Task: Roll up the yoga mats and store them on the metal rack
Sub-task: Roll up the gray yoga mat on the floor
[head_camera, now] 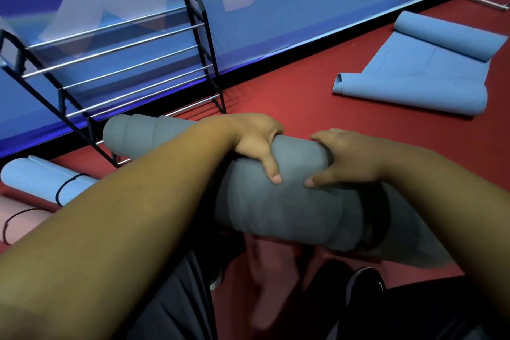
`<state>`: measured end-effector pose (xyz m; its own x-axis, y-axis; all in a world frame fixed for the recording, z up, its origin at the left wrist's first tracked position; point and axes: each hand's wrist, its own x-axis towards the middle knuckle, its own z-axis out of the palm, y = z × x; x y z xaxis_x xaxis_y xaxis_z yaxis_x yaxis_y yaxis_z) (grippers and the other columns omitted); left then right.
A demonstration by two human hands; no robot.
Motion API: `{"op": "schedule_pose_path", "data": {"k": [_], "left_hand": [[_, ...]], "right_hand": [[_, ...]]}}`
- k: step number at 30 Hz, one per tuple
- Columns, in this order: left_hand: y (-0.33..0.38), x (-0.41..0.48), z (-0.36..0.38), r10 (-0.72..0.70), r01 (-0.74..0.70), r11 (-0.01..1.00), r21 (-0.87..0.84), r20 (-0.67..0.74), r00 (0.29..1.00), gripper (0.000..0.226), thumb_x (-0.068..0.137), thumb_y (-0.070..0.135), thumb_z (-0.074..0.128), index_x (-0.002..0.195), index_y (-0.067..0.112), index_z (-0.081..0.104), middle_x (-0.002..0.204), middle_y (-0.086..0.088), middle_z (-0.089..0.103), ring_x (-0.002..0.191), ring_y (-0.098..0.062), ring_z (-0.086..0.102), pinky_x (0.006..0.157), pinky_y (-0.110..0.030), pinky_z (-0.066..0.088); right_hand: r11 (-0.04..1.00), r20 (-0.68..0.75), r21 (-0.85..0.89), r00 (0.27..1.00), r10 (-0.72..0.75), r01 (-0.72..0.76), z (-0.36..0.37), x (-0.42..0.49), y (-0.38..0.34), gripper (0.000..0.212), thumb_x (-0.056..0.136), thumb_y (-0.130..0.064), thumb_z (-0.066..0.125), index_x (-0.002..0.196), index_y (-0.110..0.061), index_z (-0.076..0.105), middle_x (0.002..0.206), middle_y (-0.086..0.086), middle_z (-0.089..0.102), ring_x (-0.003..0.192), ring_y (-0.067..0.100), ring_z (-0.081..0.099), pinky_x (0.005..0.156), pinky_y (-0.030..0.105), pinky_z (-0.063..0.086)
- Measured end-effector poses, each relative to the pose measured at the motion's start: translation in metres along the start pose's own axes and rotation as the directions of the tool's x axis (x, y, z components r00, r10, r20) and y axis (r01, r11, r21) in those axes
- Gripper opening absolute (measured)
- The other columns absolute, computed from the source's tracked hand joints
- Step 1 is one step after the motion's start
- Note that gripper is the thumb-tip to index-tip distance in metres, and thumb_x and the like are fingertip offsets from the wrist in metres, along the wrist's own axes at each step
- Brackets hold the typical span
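A rolled grey yoga mat [278, 207] lies across my lap, its far end pointing toward the metal rack [124, 63]. My left hand [254, 141] grips the top of the roll, thumb down its near side. My right hand [345, 157] grips the roll just to the right, thumb tip close to the left thumb. A black strap [378, 218] circles the roll near its right end. The rack stands against the blue wall with bare silver rails.
A half-unrolled blue mat [419, 69] lies on the red floor at the right. A rolled blue mat [44, 176] with a black band and a pink mat [16, 218] lie at the left. My legs and shoes [364, 281] are below the roll.
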<state>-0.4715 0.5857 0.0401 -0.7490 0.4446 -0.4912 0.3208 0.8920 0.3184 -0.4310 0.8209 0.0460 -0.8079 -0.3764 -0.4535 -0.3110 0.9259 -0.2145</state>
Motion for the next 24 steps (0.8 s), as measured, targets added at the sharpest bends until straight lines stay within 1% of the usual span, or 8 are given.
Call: {"op": "schedule_pose_path", "data": {"k": [4, 6, 8, 10, 13, 17, 21, 24], "left_hand": [[-0.022, -0.007, -0.002, -0.069, 0.088, 0.968, -0.233, 0.09, 0.994, 0.056, 0.059, 0.045, 0.102, 0.106, 0.025, 0.079, 0.097, 0.009, 0.082, 0.091, -0.017, 0.08, 0.092, -0.045, 0.065], [-0.026, -0.01, -0.003, -0.084, 0.129, 0.933, -0.336, 0.146, 0.986, 0.05, 0.064, 0.032, 0.101, 0.108, 0.021, 0.081, 0.101, 0.001, 0.083, 0.094, -0.024, 0.081, 0.094, -0.052, 0.064], [-0.025, -0.012, -0.006, -0.086, 0.148, 0.916, -0.372, 0.179, 0.98, 0.048, 0.066, 0.028, 0.099, 0.11, 0.02, 0.081, 0.104, -0.004, 0.083, 0.096, -0.028, 0.081, 0.096, -0.054, 0.063], [-0.024, -0.013, -0.007, -0.092, 0.161, 0.911, -0.379, 0.193, 0.977, 0.049, 0.066, 0.03, 0.099, 0.111, 0.02, 0.081, 0.105, -0.004, 0.083, 0.097, -0.029, 0.081, 0.097, -0.054, 0.063], [-0.021, -0.013, -0.006, -0.094, 0.177, 0.906, -0.384, 0.226, 0.97, 0.051, 0.069, 0.033, 0.097, 0.114, 0.019, 0.08, 0.107, -0.005, 0.082, 0.099, -0.029, 0.08, 0.098, -0.054, 0.062], [-0.02, -0.015, -0.006, -0.082, 0.149, 0.926, -0.346, 0.2, 0.976, 0.054, 0.072, 0.044, 0.094, 0.119, 0.023, 0.077, 0.109, 0.0, 0.082, 0.1, -0.024, 0.08, 0.099, -0.051, 0.062], [-0.014, -0.022, -0.008, -0.066, 0.077, 0.986, -0.145, 0.079, 0.995, 0.073, 0.069, 0.07, 0.079, 0.132, 0.036, 0.068, 0.12, 0.013, 0.075, 0.109, -0.013, 0.072, 0.107, -0.043, 0.055], [-0.002, -0.025, -0.003, 0.007, -0.007, 0.998, 0.063, 0.001, 1.0, 0.086, 0.08, 0.078, 0.073, 0.148, 0.031, 0.054, 0.135, 0.007, 0.064, 0.121, -0.019, 0.062, 0.11, -0.039, 0.049]], "right_hand": [[0.979, -0.046, -0.2, 0.999, 0.019, -0.028, 0.016, -0.005, -0.01, 0.157, 0.051, -0.095, 0.078, 0.17, -0.032, -0.003, 0.174, 0.0, 0.016, 0.155, 0.034, 0.028, 0.125, 0.052, 0.029], [0.971, -0.074, -0.238, 0.997, -0.001, -0.017, 0.026, -0.006, -0.013, 0.164, 0.049, -0.092, 0.081, 0.169, -0.033, -0.014, 0.177, 0.003, 0.006, 0.159, 0.035, 0.021, 0.129, 0.054, 0.02], [0.97, -0.109, -0.244, 0.994, -0.013, -0.014, 0.034, -0.005, -0.015, 0.165, 0.05, -0.088, 0.084, 0.168, -0.033, -0.016, 0.177, 0.003, 0.008, 0.158, 0.036, 0.022, 0.129, 0.064, 0.013], [0.971, -0.149, -0.241, 0.988, -0.028, -0.009, 0.036, -0.004, -0.016, 0.159, 0.049, -0.085, 0.086, 0.167, -0.033, -0.008, 0.168, -0.002, 0.025, 0.149, 0.036, 0.035, 0.124, 0.071, 0.022], [0.974, -0.188, -0.224, 0.98, -0.065, 0.022, 0.032, -0.003, -0.013, 0.134, 0.048, -0.079, 0.088, 0.157, -0.038, 0.02, 0.146, -0.008, 0.045, 0.129, 0.031, 0.049, 0.106, 0.06, 0.046], [0.986, -0.167, -0.154, 0.982, -0.089, 0.063, 0.024, -0.002, -0.007, 0.111, 0.046, -0.077, 0.088, 0.14, -0.047, 0.037, 0.131, -0.017, 0.052, 0.118, 0.025, 0.051, 0.094, 0.05, 0.051], [0.996, -0.104, 0.0, 0.991, -0.085, 0.086, 0.016, 0.005, 0.003, 0.103, 0.036, -0.079, 0.086, 0.128, -0.05, 0.05, 0.12, -0.021, 0.058, 0.111, 0.019, 0.057, 0.094, 0.049, 0.055], [0.986, -0.059, 0.152, 0.996, -0.06, 0.069, 0.01, 0.008, 0.014, 0.086, 0.037, -0.071, 0.093, 0.114, -0.047, 0.062, 0.106, -0.022, 0.068, 0.099, 0.011, 0.065, 0.09, 0.044, 0.058]]}}
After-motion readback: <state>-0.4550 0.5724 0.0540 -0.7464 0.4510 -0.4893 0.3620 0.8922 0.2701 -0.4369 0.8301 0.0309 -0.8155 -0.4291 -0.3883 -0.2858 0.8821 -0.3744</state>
